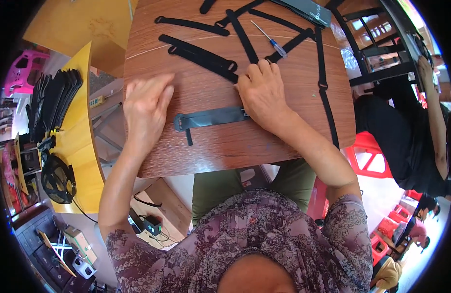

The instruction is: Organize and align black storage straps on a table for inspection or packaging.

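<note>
I see the strap (213, 117) right of the left hand (146, 101), reaching the right hand (261, 92). Both curl partway; I can't tell their grip.

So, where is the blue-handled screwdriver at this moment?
In the head view, the blue-handled screwdriver lies on the wooden table, right of centre toward its far side, among black straps and just beyond the right hand.

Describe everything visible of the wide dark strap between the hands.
The strap looks flat and shiny, perhaps coated fabric. It lies nearly crosswise on the wooden table. A narrow black strip juts from near its rounded left end toward the person. The right end reaches the right hand; whether gripped is unclear.
</note>
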The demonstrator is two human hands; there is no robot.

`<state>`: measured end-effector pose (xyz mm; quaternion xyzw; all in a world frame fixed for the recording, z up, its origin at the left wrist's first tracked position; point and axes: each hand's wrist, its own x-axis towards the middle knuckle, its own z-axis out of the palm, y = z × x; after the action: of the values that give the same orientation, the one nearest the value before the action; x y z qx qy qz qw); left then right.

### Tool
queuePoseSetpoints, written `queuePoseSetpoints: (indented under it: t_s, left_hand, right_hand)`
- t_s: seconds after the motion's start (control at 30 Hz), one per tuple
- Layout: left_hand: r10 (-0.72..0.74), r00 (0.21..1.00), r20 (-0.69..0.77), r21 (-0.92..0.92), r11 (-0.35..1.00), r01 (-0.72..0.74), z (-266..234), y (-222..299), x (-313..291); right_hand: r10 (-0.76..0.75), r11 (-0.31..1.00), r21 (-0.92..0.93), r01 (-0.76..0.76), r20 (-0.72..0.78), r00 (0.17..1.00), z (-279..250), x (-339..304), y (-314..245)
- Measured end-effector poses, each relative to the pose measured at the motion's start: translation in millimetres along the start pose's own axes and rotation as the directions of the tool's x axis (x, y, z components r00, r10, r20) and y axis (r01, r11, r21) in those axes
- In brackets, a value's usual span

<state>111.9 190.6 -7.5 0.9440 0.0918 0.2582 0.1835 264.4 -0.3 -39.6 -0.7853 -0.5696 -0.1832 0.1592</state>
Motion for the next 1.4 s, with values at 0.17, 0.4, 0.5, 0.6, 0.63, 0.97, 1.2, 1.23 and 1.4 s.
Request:
queuePoseSetpoints:
  t_s: [0.17,0.4,0.5,0.6,0.63,0.97,1.2,1.23,1.4]
  left_hand:
    - [0.075,0.995,-0.066,0.142,0.988,-0.065,28,-63,52]
    - [0.03,0.997,0.073,0.162,0.986,-0.042,46,-81,70]
    - [0.038,0.999,0.011,0.164,0.986,-0.039,50,-87,68]
    - [0.112,0.993,-0.033,0.189,0.977,-0.104,52,-81,60]
    - [0.113,0.993,-0.033,0.188,0.977,-0.105,52,-80,58]
    - [0.151,0.984,-0.09,0.158,0.978,-0.136,50,-73,48]
    - [0.134,0.987,-0.086,0.227,0.968,-0.111,52,-72,48]
    - [0.137,0.987,-0.087,0.224,0.968,-0.115,51,-71,48]
    - [-0.176,0.977,0.117,-0.126,0.974,0.191,35,-72,56]
  right_hand:
    - [-0.197,0.97,-0.131,0.204,0.068,0.978,-6,4,-4]
    - [-0.267,0.958,-0.103,0.267,0.014,0.963,-2,7,14]
    - [-0.25,0.968,-0.042,0.247,-0.058,0.967,-11,11,25]
    - [-0.184,0.981,0.04,0.191,-0.134,0.974,-14,15,31]
    - [-0.134,0.982,0.112,0.153,-0.161,0.978,-14,15,32]
    - [0.422,0.178,0.719,-0.672,0.561,0.712,-31,36,43]
    - [0.435,-0.07,0.732,-0.678,0.634,0.639,-41,38,35]
    - [0.434,-0.132,0.735,-0.665,0.646,0.628,-40,38,35]
    - [0.402,-0.232,0.706,-0.669,0.696,0.595,-41,42,39]
